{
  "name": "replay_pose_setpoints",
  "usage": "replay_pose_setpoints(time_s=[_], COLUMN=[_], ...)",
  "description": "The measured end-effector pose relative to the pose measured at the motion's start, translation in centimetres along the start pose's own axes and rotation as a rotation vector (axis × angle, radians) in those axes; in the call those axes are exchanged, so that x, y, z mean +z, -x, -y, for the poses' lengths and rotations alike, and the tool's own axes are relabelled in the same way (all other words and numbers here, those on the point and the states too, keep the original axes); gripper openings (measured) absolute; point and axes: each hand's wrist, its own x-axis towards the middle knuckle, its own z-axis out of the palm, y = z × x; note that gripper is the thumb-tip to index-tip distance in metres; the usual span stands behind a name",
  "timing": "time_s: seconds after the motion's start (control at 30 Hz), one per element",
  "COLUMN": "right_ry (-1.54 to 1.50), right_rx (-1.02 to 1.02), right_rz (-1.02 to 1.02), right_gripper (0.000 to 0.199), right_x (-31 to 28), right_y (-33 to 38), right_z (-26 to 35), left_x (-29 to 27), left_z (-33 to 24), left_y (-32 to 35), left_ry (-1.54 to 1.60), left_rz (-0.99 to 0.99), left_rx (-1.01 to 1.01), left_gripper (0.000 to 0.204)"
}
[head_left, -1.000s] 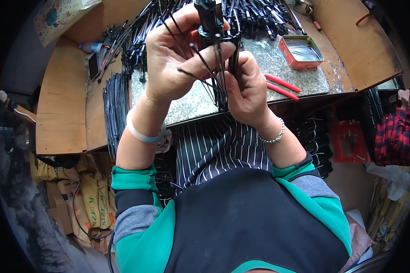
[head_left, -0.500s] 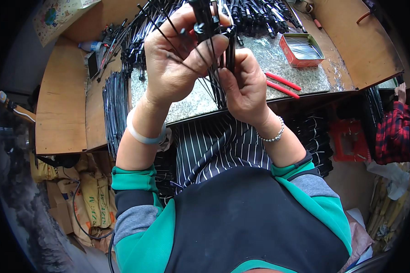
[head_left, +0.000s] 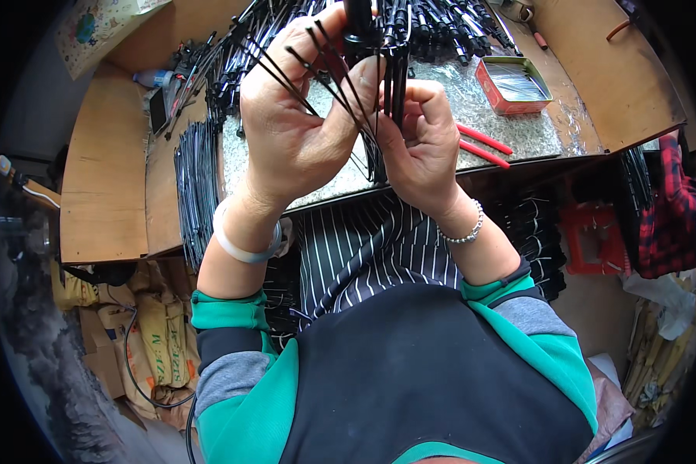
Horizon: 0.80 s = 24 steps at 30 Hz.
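Observation:
Both hands are raised over the near edge of the worktable, around a black umbrella frame (head_left: 361, 22) that stands roughly upright with its top cut off by the picture's edge. My left hand (head_left: 290, 143) grips it near the dark hub, thumb pressed along it. Several thin black ribs (head_left: 317, 73) fan out to the left across that palm. Close beside it, my right hand (head_left: 425, 151) pinches the frame's lower rods between thumb and curled fingers. What lies right at those fingertips is partly hidden.
Red-handled pliers (head_left: 485, 147) lie right of my right hand, near a red tin (head_left: 513, 85) of thin wires. Piled umbrella frames (head_left: 448, 27) fill the table's back. A bundle of black rods (head_left: 197, 182) hangs over the left edge. A co-worker's plaid sleeve (head_left: 665, 216) is at far right.
My left hand has shifted slightly left and down, and the thin ribs now spread more clearly across it. My right hand barely moved. The co-worker's hand has gone from view.

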Motion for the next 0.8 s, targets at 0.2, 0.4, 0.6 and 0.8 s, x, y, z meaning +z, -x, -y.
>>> replay_pose_setpoints(time_s=[0.2, 0.4, 0.6, 0.8], right_ry=[-0.158, -0.219, -0.261, -0.215], right_rx=[0.009, 0.063, 0.120, 0.105], right_rz=[0.029, 0.056, 0.020, 0.006], right_gripper=[0.026, 0.022, 0.015, 0.015], right_x=[-0.5, -0.7, -0.8, -0.6], right_y=[0.1, 0.1, -0.2, -0.1], right_z=[0.4, 0.4, 0.5, 0.6], left_x=[0.6, 1.0, 0.3, 0.4], left_z=[0.0, -0.5, -0.4, -0.9], left_y=[0.1, -0.3, 0.0, 0.0], left_ry=[-0.037, -0.090, -0.176, -0.159], left_rz=[-0.010, 0.025, 0.109, 0.111], left_rx=[0.039, 0.092, 0.025, 0.021], left_gripper=[0.036, 0.035, 0.037, 0.037])
